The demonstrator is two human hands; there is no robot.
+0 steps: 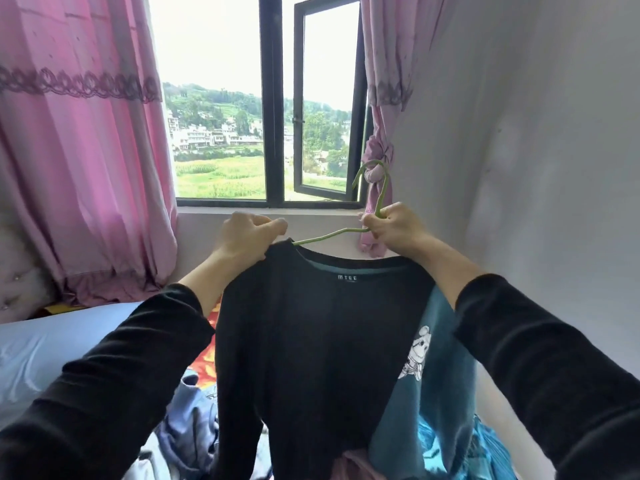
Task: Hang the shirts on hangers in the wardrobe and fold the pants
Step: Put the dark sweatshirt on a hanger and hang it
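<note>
A black shirt (311,341) with a teal front and a white cartoon print hangs in the air before me, its collar label facing me. A green hanger (375,188) pokes out of the neck opening, hook upward. My left hand (247,237) pinches the shirt's left shoulder at the collar. My right hand (391,226) grips the hanger's neck just under the hook. One green arm of the hanger runs into the collar; the rest of the hanger is hidden inside the shirt.
Below the shirt lies a pile of clothes (187,410) on a bed with a blue sheet (52,358). A window (273,116) with an open pane stands ahead, pink curtains (79,150) on both sides. A white wall (536,168) is on the right.
</note>
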